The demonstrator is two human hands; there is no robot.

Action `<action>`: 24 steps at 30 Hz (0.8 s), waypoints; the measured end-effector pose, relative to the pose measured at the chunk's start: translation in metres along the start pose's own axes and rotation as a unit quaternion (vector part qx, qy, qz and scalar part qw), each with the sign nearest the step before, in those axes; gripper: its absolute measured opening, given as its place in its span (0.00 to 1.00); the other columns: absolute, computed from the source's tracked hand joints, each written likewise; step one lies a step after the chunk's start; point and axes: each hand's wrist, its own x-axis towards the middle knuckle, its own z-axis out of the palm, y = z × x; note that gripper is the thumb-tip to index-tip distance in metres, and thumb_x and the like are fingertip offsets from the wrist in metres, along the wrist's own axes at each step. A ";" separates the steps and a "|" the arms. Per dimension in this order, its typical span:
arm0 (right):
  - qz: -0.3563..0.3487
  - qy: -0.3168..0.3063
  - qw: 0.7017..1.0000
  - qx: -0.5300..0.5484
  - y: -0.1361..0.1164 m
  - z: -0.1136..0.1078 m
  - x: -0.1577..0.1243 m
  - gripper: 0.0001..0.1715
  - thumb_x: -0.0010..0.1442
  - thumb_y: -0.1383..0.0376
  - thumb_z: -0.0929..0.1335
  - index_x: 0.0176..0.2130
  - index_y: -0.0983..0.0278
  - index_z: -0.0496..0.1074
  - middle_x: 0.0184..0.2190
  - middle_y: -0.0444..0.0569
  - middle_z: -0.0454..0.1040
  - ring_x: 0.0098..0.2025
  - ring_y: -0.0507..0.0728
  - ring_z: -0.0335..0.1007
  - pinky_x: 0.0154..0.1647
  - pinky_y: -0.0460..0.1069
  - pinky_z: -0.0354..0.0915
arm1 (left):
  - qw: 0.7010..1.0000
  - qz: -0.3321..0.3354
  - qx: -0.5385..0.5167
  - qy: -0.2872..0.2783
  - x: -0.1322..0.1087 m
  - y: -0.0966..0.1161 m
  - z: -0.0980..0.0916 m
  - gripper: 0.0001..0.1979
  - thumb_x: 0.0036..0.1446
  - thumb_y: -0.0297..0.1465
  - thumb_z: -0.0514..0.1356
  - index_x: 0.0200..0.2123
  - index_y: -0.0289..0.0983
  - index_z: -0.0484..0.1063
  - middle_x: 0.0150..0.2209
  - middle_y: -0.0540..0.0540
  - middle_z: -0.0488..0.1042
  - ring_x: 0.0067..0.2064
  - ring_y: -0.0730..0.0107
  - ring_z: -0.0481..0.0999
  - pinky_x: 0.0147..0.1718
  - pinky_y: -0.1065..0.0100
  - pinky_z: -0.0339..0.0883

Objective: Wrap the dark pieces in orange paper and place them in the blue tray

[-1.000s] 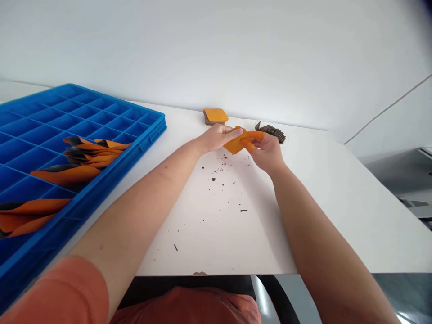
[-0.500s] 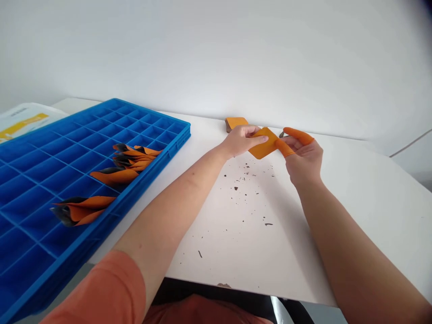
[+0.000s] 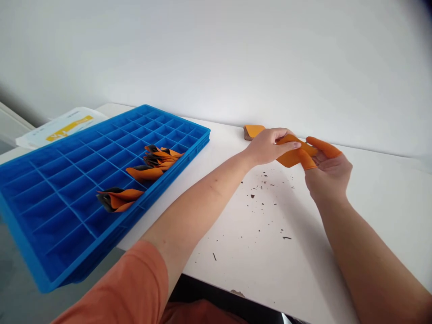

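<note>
An orange sheet (image 3: pixel 289 158) is between my hands above the white table. My left hand (image 3: pixel 269 145) pinches it, thumb on top. My right hand (image 3: pixel 329 168), with orange covers on its thumb and a finger, holds the sheet's right side; the other fingers are partly hidden. Behind my left hand lies a stack of orange pieces (image 3: pixel 254 131) with brown edges. To the left, a blue compartment tray (image 3: pixel 76 193) holds several folded orange and black pieces (image 3: pixel 123 198) along its right side.
Dark crumbs and slivers (image 3: pixel 253 196) lie scattered on the white table (image 3: pixel 249 252) below my hands. A white package with a yellow stripe (image 3: pixel 69 126) sits behind the tray. A white wall runs along the back.
The view has turned left, so the tray and table appear farther right. The orange sheet is now bent and nearer my right hand, whose covered thumb overlaps it.
</note>
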 end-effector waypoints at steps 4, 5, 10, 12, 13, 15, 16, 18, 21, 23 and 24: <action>-0.020 0.031 0.999 -0.028 -0.003 0.001 -0.002 0.24 0.46 0.56 0.82 0.44 0.58 0.84 0.46 0.55 0.84 0.47 0.66 0.82 0.57 0.67 0.74 | 0.999 -0.034 -0.022 -0.010 0.001 0.000 -0.003 0.14 0.60 0.43 0.66 0.38 0.40 0.73 0.40 0.44 0.77 0.43 0.64 0.77 0.43 0.57 0.71; -0.020 0.037 0.999 -0.032 -0.004 0.001 -0.002 0.23 0.46 0.57 0.82 0.43 0.57 0.84 0.45 0.55 0.84 0.47 0.67 0.82 0.56 0.68 0.75 | 0.999 -0.038 -0.019 -0.015 0.001 -0.001 -0.005 0.14 0.59 0.44 0.67 0.39 0.40 0.73 0.40 0.44 0.78 0.43 0.64 0.77 0.43 0.57 0.71; -0.010 0.058 0.998 -0.038 -0.007 0.005 -0.003 0.22 0.42 0.58 0.84 0.39 0.56 0.85 0.42 0.56 0.85 0.46 0.70 0.83 0.54 0.71 0.75 | 0.997 -0.058 -0.039 -0.022 0.008 -0.009 -0.012 0.18 0.57 0.47 0.67 0.42 0.40 0.73 0.45 0.44 0.79 0.45 0.65 0.78 0.42 0.59 0.73; -0.016 0.064 0.997 -0.026 -0.006 0.007 -0.003 0.22 0.40 0.57 0.84 0.38 0.55 0.85 0.42 0.57 0.85 0.46 0.72 0.82 0.54 0.72 0.73 | 0.997 -0.066 -0.040 -0.025 0.010 -0.008 -0.013 0.17 0.56 0.45 0.68 0.41 0.40 0.72 0.46 0.44 0.79 0.45 0.66 0.78 0.41 0.59 0.73; -0.020 0.069 0.997 -0.013 -0.006 0.008 -0.002 0.23 0.40 0.56 0.85 0.38 0.54 0.85 0.42 0.58 0.85 0.47 0.72 0.82 0.54 0.72 0.73 | 0.996 -0.070 -0.041 -0.025 0.011 -0.005 -0.014 0.16 0.55 0.44 0.69 0.40 0.41 0.72 0.45 0.44 0.79 0.44 0.66 0.77 0.41 0.59 0.73; -0.021 0.078 0.996 0.022 -0.004 0.009 0.000 0.23 0.37 0.54 0.85 0.36 0.53 0.85 0.41 0.58 0.85 0.47 0.73 0.82 0.54 0.72 0.73 | 0.995 -0.074 -0.057 -0.022 0.011 0.006 -0.014 0.12 0.56 0.39 0.70 0.37 0.41 0.71 0.44 0.45 0.78 0.44 0.67 0.77 0.42 0.59 0.73; -0.018 0.080 0.996 0.041 -0.004 0.009 0.001 0.23 0.36 0.52 0.86 0.34 0.52 0.85 0.40 0.57 0.85 0.48 0.74 0.82 0.54 0.72 0.73 | 0.994 -0.071 -0.075 -0.020 0.011 0.013 -0.013 0.10 0.56 0.36 0.69 0.35 0.41 0.71 0.43 0.46 0.78 0.45 0.67 0.76 0.43 0.60 0.73; -0.012 0.070 0.995 0.074 -0.003 0.009 0.003 0.23 0.32 0.49 0.86 0.30 0.50 0.84 0.39 0.55 0.85 0.50 0.75 0.81 0.55 0.72 0.72 | 0.995 -0.049 -0.091 -0.011 0.010 0.028 -0.012 0.10 0.57 0.29 0.68 0.29 0.42 0.69 0.41 0.47 0.78 0.46 0.69 0.76 0.46 0.61 0.73; -0.015 0.052 0.993 0.103 -0.004 0.010 0.005 0.22 0.32 0.47 0.85 0.28 0.49 0.83 0.40 0.54 0.85 0.51 0.75 0.81 0.57 0.73 0.71 | 0.999 0.002 -0.033 -0.002 0.008 0.047 -0.011 0.14 0.60 0.26 0.65 0.25 0.42 0.65 0.40 0.48 0.77 0.47 0.69 0.75 0.49 0.62 0.72; -0.017 0.058 0.993 0.101 -0.006 0.011 0.004 0.22 0.33 0.48 0.86 0.30 0.49 0.84 0.40 0.55 0.85 0.50 0.75 0.81 0.57 0.72 0.71 | 1.000 0.006 0.026 -0.006 0.005 0.055 -0.010 0.09 0.60 0.26 0.64 0.31 0.43 0.68 0.45 0.48 0.78 0.50 0.69 0.76 0.49 0.62 0.73; -0.020 0.065 0.993 0.095 -0.008 0.012 0.003 0.22 0.34 0.49 0.86 0.30 0.50 0.85 0.40 0.56 0.85 0.49 0.74 0.81 0.56 0.72 0.72 | 0.998 0.000 0.056 -0.012 0.004 0.058 -0.011 0.07 0.60 0.26 0.65 0.36 0.43 0.70 0.49 0.48 0.78 0.51 0.68 0.76 0.48 0.62 0.73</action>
